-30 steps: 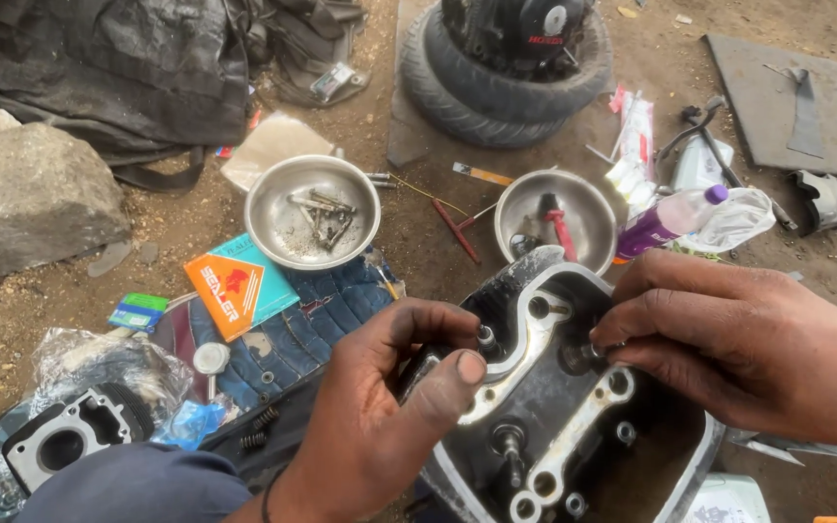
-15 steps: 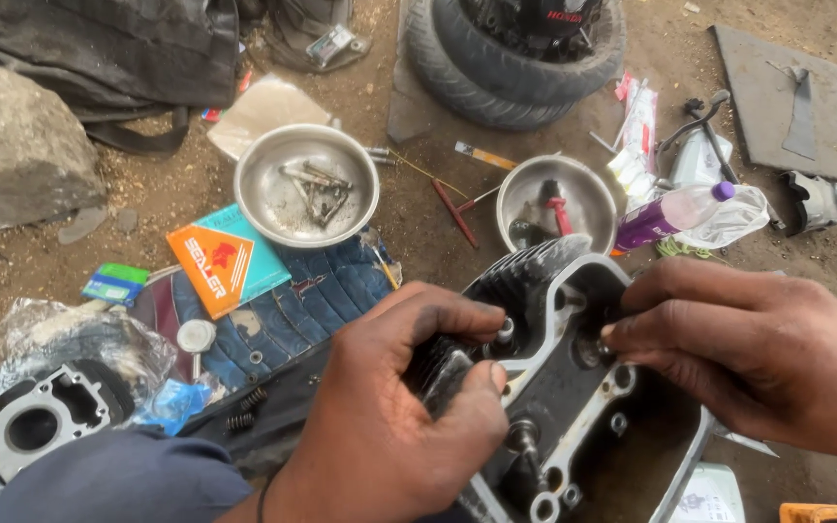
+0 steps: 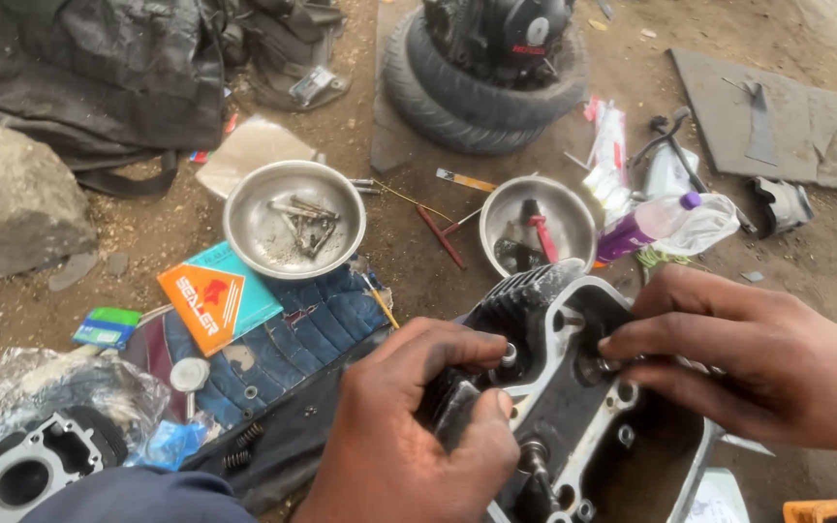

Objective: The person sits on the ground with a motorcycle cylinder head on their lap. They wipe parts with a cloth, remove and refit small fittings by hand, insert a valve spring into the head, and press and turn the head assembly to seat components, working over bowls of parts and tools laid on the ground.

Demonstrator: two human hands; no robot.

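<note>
Both hands are working on a dark, greasy engine cylinder head (image 3: 573, 407), which is lying at the bottom middle of the view with its open valve side facing up and its long axis running from upper left, where the cooling fins are showing, down toward the lower right. The left hand (image 3: 409, 436) is wrapping around the finned near-left edge, fingers curled tight against the casting, thumb and forefinger pinching at a small bolt or stud (image 3: 509, 353) standing on the rim. The right hand (image 3: 738, 358) is coming in from the right side, its fingers closing together and pressing on a fitting inside the recess; exactly what the fingertips are gripping is hidden. The left hand is sitting nearer the fins, the right nearer the cavity. Beyond them on the dirt are lying two steel bowls, one (image 3: 293, 218) holding loose metal parts, the other (image 3: 538, 225) holding a red-handled tool. A single cylinder block (image 3: 21, 470) is resting at lower left, and one orange booklet (image 3: 215, 295) on blue cloth.
</note>
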